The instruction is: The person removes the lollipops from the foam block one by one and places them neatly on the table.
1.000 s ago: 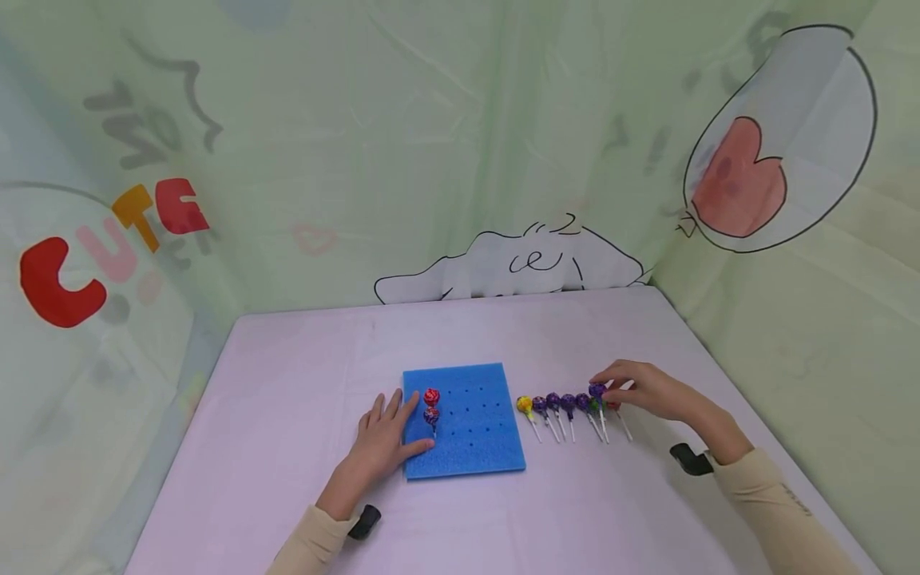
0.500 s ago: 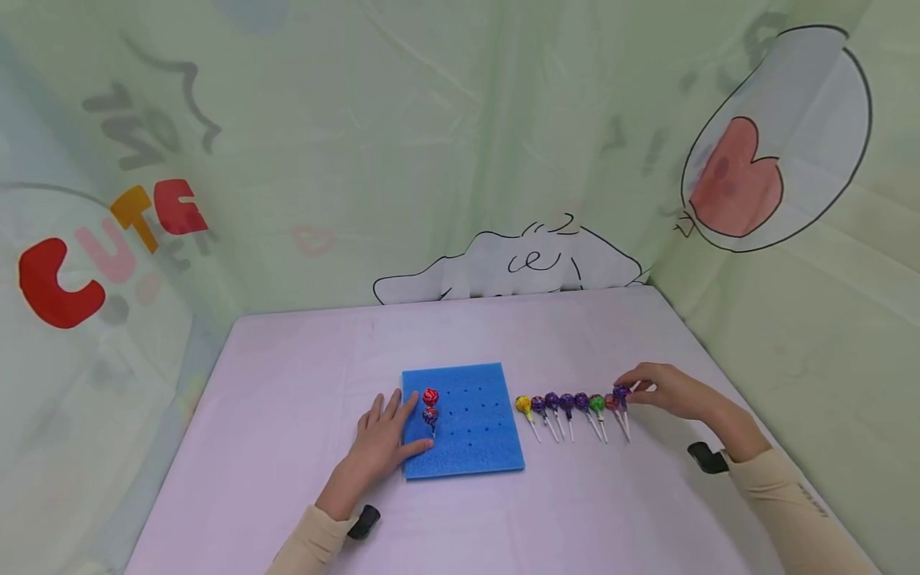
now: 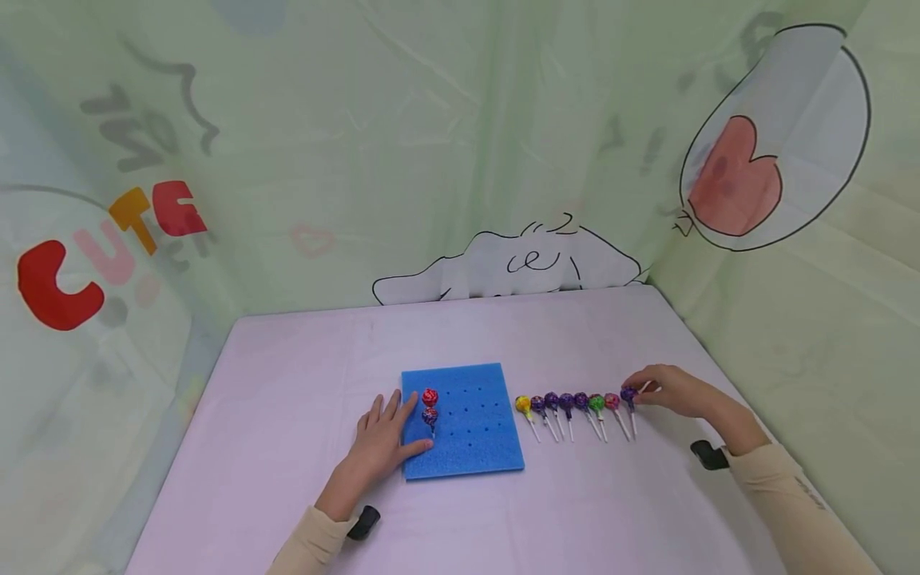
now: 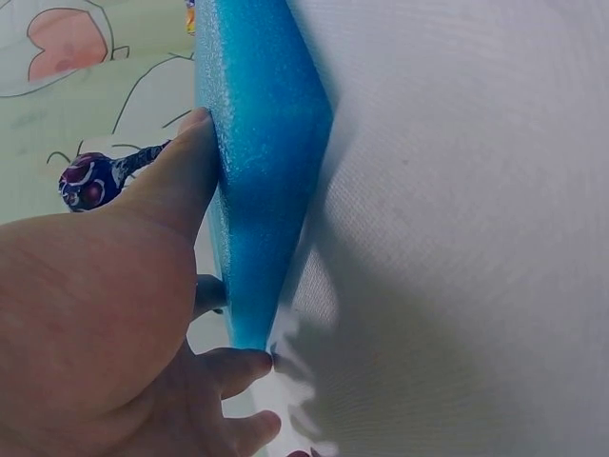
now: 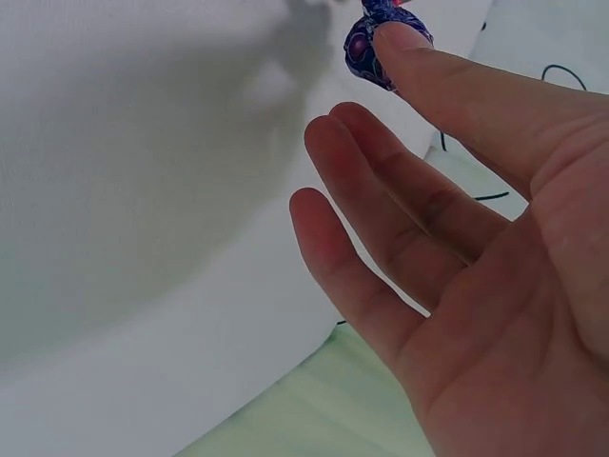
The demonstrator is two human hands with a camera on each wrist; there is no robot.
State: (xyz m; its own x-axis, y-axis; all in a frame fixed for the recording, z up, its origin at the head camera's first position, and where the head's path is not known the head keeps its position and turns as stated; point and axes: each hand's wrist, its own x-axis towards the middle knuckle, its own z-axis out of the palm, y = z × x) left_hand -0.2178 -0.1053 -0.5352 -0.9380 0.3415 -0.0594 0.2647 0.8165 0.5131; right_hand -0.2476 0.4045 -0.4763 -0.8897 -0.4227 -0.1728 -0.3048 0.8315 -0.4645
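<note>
A blue foam board (image 3: 474,431) with rows of small holes lies on the pink table (image 3: 287,383). A red lollipop (image 3: 430,397) and a purple lollipop (image 3: 430,416) stand in its left column. My left hand (image 3: 384,438) rests flat on the board's left edge, fingers straight, thumb (image 4: 176,181) lying on the foam (image 4: 262,143) near the purple lollipop (image 4: 88,181). To the right of the board, several lollipops (image 3: 568,403) lie in a row. My right hand (image 3: 643,391) has straight fingers, and one fingertip (image 5: 400,43) touches the purple lollipop (image 3: 628,394) (image 5: 362,48) at the row's right end.
Green printed sheets wall in the table at the back (image 3: 460,160) and on the right (image 3: 791,319). Bare pink table surface lies in front of the board and left of it. A black strap (image 3: 707,455) sits on my right wrist.
My right hand carried a purple lollipop from above the row to its right end and set it down there. Its fingers have straightened. The left hand has not moved.
</note>
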